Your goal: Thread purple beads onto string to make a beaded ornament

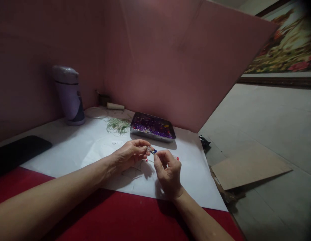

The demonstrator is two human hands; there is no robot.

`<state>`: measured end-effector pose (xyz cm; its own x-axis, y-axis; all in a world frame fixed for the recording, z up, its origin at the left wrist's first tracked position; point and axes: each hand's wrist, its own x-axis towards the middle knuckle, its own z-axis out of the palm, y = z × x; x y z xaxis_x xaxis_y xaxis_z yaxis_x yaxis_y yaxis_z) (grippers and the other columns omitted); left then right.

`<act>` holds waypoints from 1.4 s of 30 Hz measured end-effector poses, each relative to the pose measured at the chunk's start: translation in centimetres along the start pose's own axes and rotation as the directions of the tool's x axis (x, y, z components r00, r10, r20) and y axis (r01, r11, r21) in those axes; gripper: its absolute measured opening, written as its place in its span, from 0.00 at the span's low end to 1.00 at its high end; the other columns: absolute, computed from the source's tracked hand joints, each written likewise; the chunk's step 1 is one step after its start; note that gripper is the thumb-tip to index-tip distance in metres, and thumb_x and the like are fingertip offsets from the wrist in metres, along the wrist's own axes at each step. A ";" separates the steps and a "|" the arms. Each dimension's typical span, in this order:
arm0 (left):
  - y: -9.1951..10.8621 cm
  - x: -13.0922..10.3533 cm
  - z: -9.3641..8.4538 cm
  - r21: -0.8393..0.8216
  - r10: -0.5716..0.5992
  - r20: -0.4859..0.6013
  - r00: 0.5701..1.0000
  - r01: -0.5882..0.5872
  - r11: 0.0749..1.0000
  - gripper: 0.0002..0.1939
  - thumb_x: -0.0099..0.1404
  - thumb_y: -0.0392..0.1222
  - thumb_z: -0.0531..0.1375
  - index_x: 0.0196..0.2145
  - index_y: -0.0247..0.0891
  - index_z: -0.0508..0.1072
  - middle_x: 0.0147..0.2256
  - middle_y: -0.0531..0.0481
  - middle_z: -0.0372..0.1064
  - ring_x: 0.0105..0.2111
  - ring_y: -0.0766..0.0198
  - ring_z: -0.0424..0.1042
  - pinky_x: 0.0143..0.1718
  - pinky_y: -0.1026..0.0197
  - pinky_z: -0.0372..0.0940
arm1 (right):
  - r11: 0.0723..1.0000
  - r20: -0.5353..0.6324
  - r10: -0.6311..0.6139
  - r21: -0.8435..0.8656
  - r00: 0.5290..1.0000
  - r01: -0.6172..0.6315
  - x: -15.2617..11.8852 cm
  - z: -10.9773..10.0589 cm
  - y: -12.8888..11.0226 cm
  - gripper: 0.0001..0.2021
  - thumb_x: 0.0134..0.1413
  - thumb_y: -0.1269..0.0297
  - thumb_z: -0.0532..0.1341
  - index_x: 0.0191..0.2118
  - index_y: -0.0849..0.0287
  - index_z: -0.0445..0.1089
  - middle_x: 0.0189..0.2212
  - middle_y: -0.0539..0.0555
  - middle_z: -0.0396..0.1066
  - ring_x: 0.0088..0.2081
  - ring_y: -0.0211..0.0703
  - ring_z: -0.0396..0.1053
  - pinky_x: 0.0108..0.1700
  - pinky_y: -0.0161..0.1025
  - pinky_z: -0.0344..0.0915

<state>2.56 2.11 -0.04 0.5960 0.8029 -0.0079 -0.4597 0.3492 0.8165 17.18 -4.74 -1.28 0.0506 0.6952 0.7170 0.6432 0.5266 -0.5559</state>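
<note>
My left hand [132,153] is closed in a pinch on a small clear beaded piece [148,149]. My right hand [169,170] is pinched close beside it, at the end of a thin pale cord. A small dark blue piece [153,151] shows between the two hands; which fingers bear it I cannot tell. Just under the left fingertips a red bead [146,160] sits on a thin strand. Something small and red [177,158] peeks out behind the right hand, mostly hidden.
Behind the hands stands a metal tray [152,135] of purple beads. Left of it lie a tangle of green and white cord [118,126] and a pale roll [115,106]. A purple tumbler [70,97] and a black flat object [22,152] are at the left. White paper [195,174] covers the table.
</note>
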 end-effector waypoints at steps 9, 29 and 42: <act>0.0 0.1 -0.1 0.047 0.012 -0.017 1.000 -0.011 0.999 0.08 0.51 0.30 0.65 0.31 0.31 0.72 0.29 0.48 0.72 0.26 0.70 0.68 0.30 0.66 0.62 | 0.999 0.010 -0.040 0.000 0.999 0.040 0.1 0.0 -0.3 0.05 0.51 0.72 0.57 0.27 0.59 0.62 0.17 0.44 0.58 0.18 0.31 0.55 0.22 0.31 0.53; -0.2 0.0 0.1 0.068 -0.006 -0.006 1.000 0.006 0.998 0.10 0.50 0.33 0.67 0.32 0.32 0.72 0.30 0.46 0.71 0.28 0.67 0.69 0.30 0.64 0.61 | 0.999 0.008 -0.032 -0.030 0.999 0.032 0.1 0.1 -0.3 0.04 0.52 0.72 0.56 0.27 0.59 0.63 0.18 0.45 0.62 0.17 0.31 0.57 0.22 0.30 0.54; -0.1 -0.1 0.3 0.075 -0.046 -0.031 0.998 0.048 0.996 0.10 0.49 0.34 0.68 0.31 0.33 0.73 0.25 0.50 0.71 0.24 0.70 0.68 0.29 0.66 0.60 | 0.999 0.051 0.045 -0.002 0.998 -0.045 0.2 0.2 -0.2 0.04 0.55 0.68 0.56 0.30 0.59 0.64 0.19 0.46 0.63 0.18 0.33 0.58 0.23 0.32 0.55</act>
<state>2.77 1.82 0.09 0.5959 0.8005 -0.0634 -0.3795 0.3503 0.8563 16.94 -4.65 -1.14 0.0406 0.7424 0.6687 0.6415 0.4937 -0.5871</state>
